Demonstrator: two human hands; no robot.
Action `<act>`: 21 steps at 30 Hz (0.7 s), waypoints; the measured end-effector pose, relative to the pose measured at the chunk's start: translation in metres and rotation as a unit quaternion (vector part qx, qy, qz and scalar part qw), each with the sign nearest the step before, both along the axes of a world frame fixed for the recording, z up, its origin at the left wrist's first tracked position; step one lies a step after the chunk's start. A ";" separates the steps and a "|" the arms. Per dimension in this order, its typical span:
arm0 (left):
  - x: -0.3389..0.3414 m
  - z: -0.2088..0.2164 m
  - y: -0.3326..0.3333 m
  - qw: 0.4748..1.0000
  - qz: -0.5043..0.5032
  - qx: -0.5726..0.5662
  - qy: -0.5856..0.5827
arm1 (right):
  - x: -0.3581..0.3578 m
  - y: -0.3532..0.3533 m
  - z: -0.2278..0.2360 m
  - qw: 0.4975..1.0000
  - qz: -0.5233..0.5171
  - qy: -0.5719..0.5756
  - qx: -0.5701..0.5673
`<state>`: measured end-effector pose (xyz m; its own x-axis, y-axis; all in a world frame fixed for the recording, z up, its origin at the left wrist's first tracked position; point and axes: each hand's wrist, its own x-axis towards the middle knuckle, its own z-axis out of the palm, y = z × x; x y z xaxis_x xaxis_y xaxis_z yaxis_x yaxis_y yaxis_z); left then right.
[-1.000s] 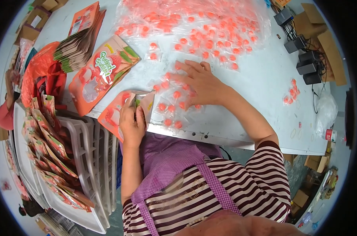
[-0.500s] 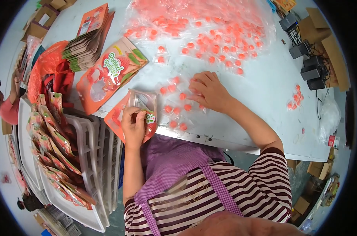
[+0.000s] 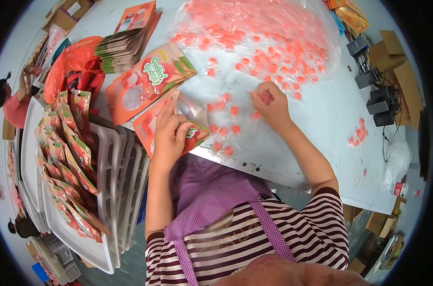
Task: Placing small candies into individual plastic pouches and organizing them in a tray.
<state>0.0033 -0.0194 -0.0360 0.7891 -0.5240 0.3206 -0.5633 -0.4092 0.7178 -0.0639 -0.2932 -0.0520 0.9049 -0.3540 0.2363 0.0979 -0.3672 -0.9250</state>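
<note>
My left hand (image 3: 170, 133) grips an orange and green printed candy pouch (image 3: 147, 125) near the table's front edge, thumb and fingers by its mouth. The pouch's clear part gapes toward the candies. To its right lie several small clear packets of round red-orange candies (image 3: 223, 129). My right hand (image 3: 273, 106) is curled closed above the table, just right of these packets. Whatever its fingers hold is mostly hidden; a pinkish patch shows inside the curl. Behind the pouch lie more flat pouches (image 3: 152, 78) of the same print.
A large heap of wrapped candies (image 3: 269, 35) on clear plastic covers the table's far side. A stack of pouches (image 3: 126, 45) and a red plastic bag (image 3: 73, 62) are at far left. Stacked white trays (image 3: 106, 200) hold filled pouches (image 3: 68, 167). Black adapters (image 3: 381, 102) sit at right.
My right hand has lifted off the small packets and moved right, its fingers now curled in. My left hand has shifted along the pouch, whose mouth is tilted to the right.
</note>
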 end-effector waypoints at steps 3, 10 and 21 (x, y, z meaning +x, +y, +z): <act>0.001 0.006 -0.005 0.998 -0.027 0.023 -0.049 | 0.019 0.020 0.024 0.996 -0.007 -0.053 0.070; 0.006 0.034 -0.016 0.995 -0.085 0.005 0.047 | 0.060 0.069 0.047 0.881 0.015 -0.362 -0.305; 0.001 0.042 -0.012 0.955 -0.103 -0.123 0.249 | 0.048 0.067 0.051 0.912 0.218 -0.288 -0.193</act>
<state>0.0047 -0.0315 0.0058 0.7639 -0.6420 0.0656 -0.1776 -0.1113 0.9778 -0.0160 -0.2266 -0.0005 0.6262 0.2212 0.7476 0.7416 -0.4650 -0.4836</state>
